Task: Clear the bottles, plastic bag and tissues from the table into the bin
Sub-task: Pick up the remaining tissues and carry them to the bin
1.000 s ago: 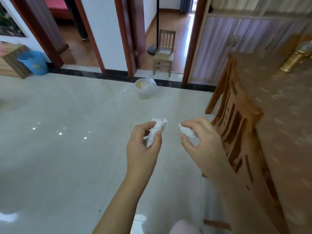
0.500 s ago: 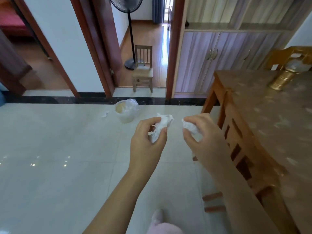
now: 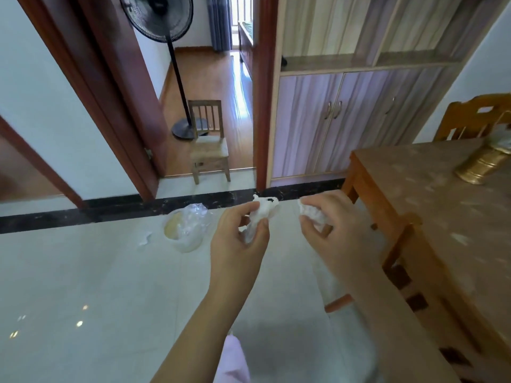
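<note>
The left hand [image 3: 237,241] is raised over the pale floor tiles [image 3: 83,272], its thumb and curled fingers pinching a crumpled white tissue [image 3: 262,212] that sticks up above the fingertips. The right hand [image 3: 338,230] is level with it, to the right and a little apart, its fingers curled round a second crumpled tissue [image 3: 312,212]. Neither hand touches the other.

The bin [image 3: 193,240] stands on the floor, lined with clear plastic and pale yellow inside. Both hands and both tissues are to the right of the bin and, in this view, just beyond its right edge, in the air rather than over its mouth. A small white scrap [image 3: 145,238] lies on the tiles just left of the bin. Behind the bin runs a dark strip of floor edging [image 3: 110,214], and past that a doorway holds a small wooden chair [image 3: 210,145] and a standing fan [image 3: 163,20]. To the right of that doorway, behind and right of the bin, is a cabinet [image 3: 345,120] with pale purple doors.

Well to the right of the bin is the wooden desk [image 3: 431,205], with a chair [image 3: 406,261] pushed in against its near side and a gold-coloured container [image 3: 482,168] lying tilted on its far end. A second chair back [image 3: 475,117] shows beyond the desk.
</note>
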A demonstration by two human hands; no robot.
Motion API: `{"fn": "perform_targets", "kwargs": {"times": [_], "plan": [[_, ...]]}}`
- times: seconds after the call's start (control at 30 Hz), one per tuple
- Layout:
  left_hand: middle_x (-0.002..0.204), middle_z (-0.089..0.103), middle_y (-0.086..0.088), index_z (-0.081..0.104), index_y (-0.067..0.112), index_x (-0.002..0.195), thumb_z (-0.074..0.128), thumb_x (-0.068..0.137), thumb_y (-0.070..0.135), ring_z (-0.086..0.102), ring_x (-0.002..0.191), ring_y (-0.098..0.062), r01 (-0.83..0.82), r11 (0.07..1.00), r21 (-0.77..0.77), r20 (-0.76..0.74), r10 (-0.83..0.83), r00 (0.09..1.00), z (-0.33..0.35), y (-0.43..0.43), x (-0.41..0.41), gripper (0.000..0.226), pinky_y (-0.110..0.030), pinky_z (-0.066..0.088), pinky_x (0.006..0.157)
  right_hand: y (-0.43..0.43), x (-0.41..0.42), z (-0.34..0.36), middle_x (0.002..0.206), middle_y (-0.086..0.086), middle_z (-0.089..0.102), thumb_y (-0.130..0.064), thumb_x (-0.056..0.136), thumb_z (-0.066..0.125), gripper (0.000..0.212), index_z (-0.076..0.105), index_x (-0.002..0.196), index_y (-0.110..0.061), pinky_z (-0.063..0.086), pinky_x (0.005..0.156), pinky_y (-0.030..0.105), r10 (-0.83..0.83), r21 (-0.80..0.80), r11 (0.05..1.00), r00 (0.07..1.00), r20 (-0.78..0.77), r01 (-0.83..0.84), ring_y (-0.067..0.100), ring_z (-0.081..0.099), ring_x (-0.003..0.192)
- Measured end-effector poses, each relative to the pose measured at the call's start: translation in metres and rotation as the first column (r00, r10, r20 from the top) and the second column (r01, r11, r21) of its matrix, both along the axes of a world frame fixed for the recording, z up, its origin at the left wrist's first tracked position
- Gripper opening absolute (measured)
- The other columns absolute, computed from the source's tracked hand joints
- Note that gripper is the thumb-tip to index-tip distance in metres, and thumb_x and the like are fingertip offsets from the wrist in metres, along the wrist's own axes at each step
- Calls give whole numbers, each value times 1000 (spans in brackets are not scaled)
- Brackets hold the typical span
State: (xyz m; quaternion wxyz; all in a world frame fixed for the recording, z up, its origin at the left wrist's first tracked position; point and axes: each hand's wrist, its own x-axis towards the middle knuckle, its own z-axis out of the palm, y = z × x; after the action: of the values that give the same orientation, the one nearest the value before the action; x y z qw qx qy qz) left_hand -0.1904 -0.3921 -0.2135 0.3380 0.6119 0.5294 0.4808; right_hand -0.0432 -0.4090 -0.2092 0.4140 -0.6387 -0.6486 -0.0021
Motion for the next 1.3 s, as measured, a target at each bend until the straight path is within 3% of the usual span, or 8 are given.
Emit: {"fn": "perform_targets", "kwargs": {"times": [0.1, 0.23, 0.5, 0.63, 0.8, 0.97, 1.17, 1.3], "plan": [[90, 56, 19, 58, 24, 101, 64, 82, 12, 49, 78, 15, 48, 999, 27, 5, -48, 999, 6, 74, -5, 23, 0, 37, 64, 65, -7, 10, 96, 11, 63, -27, 81, 54, 30, 64, 99, -5, 34, 83, 5, -23, -6, 1000, 999, -44, 23, 17, 57, 86], [89, 54, 19, 59, 20, 104, 63, 83, 11, 48, 79, 16, 139, 989, 42, -15, -138, 990, 13, 167, -3, 24, 0, 37, 66, 145, -9, 17, 99, 8, 61, -29, 81, 55, 30, 63, 100, -8, 30, 82, -1, -82, -26, 996, 993, -89, 80, 11, 53, 89], [92, 61, 10, 60, 24, 101, 63, 82, 10, 52, 79, 7, 285, 958, 6, 35, -285, 958, -1, 302, 52, 23, -3, 39, 68, 264, 38, 7, 97, 7, 61, -16, 76, 59, 22, 65, 97, -8, 36, 79, 5, -239, -41, 971, 964, -120, 235, 11, 54, 86], [92, 58, 14, 60, 23, 103, 62, 83, 11, 51, 79, 10, 372, 928, -12, 30, -371, 928, -5, 369, 105, 23, -2, 38, 68, 316, 89, -3, 94, 9, 61, -9, 75, 61, 22, 66, 95, -7, 32, 79, -1, -295, -7, 955, 946, -135, 297, 0, 48, 86], [93, 55, 19, 57, 28, 100, 62, 84, 10, 50, 81, 11, 485, 874, 23, 6, -485, 875, -2, 446, 195, 25, -3, 38, 69, 380, 172, -2, 93, 8, 59, -3, 77, 64, 20, 66, 96, -7, 35, 71, 0, -378, -1, 924, 912, -160, 382, 5, 49, 85], [97, 59, 10, 61, 18, 105, 62, 83, 10, 51, 81, 10, 572, 818, 56, -5, -573, 820, 3, 509, 273, 23, -3, 39, 68, 433, 247, 12, 93, 12, 61, 2, 78, 66, 21, 65, 97, -6, 34, 75, 1, -458, 3, 886, 879, -132, 463, 6, 49, 84], [98, 56, 17, 61, 20, 106, 61, 85, 12, 50, 85, 15, 642, 766, 17, 12, -643, 766, 3, 575, 345, 23, 0, 38, 67, 489, 307, 11, 92, 9, 61, -7, 77, 61, 19, 65, 96, -6, 36, 74, 3, -529, 18, 844, 838, -134, 536, 7, 51, 83], [99, 60, 16, 62, 22, 102, 64, 83, 11, 56, 90, 4, 713, 701, 34, 54, -713, 699, 1, 626, 399, 22, -6, 41, 73, 527, 347, 10, 92, 8, 60, -11, 78, 60, 21, 65, 98, -6, 40, 71, 8, -611, 7, 787, 780, -132, 617, 10, 53, 82]]}}
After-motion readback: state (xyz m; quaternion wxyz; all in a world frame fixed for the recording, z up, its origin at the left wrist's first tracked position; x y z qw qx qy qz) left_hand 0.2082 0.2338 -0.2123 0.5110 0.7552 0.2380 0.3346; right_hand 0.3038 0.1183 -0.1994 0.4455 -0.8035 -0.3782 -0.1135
